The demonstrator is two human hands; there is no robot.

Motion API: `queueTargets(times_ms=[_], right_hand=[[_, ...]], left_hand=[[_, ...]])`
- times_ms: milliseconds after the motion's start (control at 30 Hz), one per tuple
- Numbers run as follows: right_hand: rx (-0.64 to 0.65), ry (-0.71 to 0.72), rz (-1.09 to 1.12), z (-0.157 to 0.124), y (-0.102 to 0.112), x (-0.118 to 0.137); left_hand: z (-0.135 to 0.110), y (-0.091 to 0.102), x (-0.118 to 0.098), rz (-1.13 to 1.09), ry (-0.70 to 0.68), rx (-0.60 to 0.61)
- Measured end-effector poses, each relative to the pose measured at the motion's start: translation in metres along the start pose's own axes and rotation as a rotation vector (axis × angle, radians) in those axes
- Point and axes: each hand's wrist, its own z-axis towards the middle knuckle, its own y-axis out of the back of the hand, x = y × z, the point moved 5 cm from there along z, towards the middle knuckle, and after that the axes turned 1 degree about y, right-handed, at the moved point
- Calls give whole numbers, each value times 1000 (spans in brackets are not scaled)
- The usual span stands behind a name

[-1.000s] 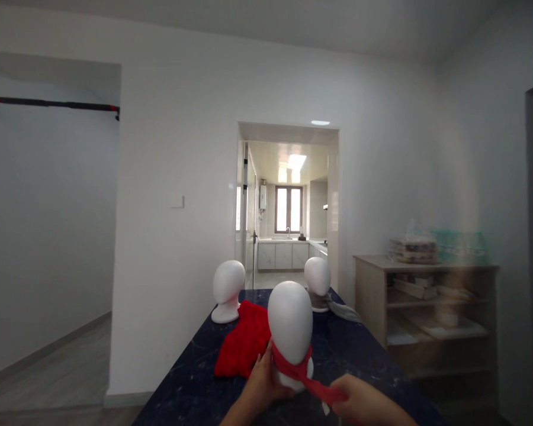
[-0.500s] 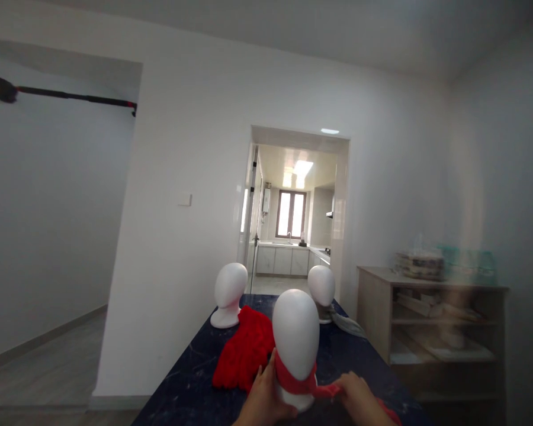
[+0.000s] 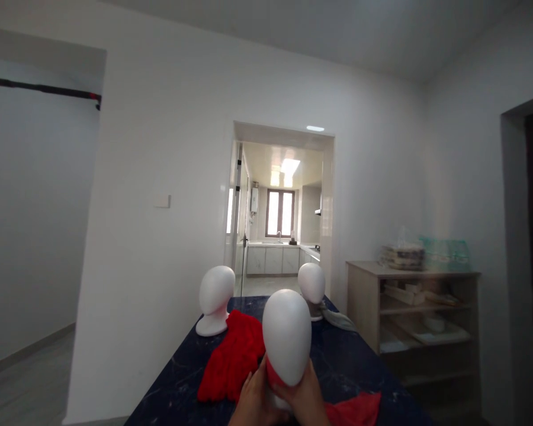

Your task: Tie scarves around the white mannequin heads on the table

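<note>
A white foam mannequin head (image 3: 286, 334) stands close to me on the table, a coral-red scarf (image 3: 273, 374) wrapped around its neck. My left hand (image 3: 254, 395) is closed around the left side of the neck, with its fingers partly hidden behind it. On the right side, my right hand (image 3: 302, 395) presses in at the neck, closed on the scarf under the chin. The scarf's loose end spreads over the table to the right of that hand. A bright red knitted piece (image 3: 231, 358) lies just left of the head.
Two more white foam heads, one at left (image 3: 217, 296) and one at right (image 3: 311, 287), stand farther back; a grey scarf (image 3: 337, 318) trails from the right one. The dark blue marbled table (image 3: 173, 384) narrows toward a kitchen doorway. A wooden shelf unit (image 3: 364, 296) stands at right.
My right hand has moved left, from holding the scarf out beside the head to the neck. The loose end now lies spread at right. The whole view has shifted slightly.
</note>
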Motion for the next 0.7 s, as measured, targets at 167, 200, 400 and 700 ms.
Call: queueTargets(times_ms=[167, 200, 400, 700], right_hand=[[-85, 109, 108, 6, 39, -5], [-96, 115, 112, 10, 57, -7], [-259, 202, -143, 73, 242, 3], [-573, 544, -988, 139, 392, 47]], left_hand=[[-14, 21, -36, -254, -82, -7], [-17, 23, -41, -290, -93, -14], [-20, 19, -38, -278, 12, -86], [-19, 13, -66, -213, -88, -9]])
